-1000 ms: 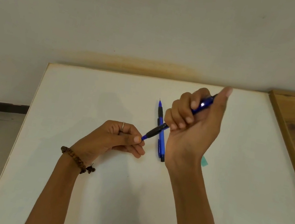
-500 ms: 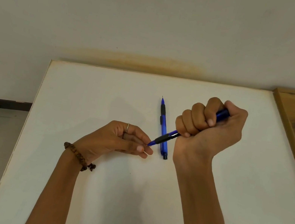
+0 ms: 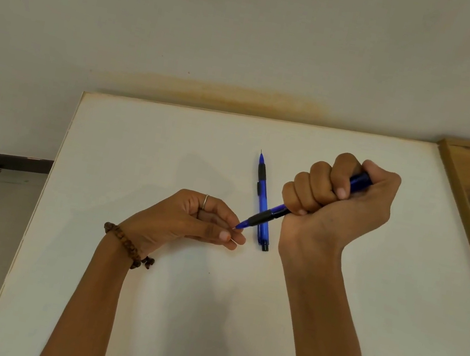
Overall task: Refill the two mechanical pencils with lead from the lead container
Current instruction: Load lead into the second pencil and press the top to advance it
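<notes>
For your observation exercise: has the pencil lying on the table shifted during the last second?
No. The lying pencil keeps its place against the table's far edge, tip pointing away.

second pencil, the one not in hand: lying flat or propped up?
Lying flat: the second pencil rests lengthwise on the white table, tip pointing away, untouched by either hand.
</notes>
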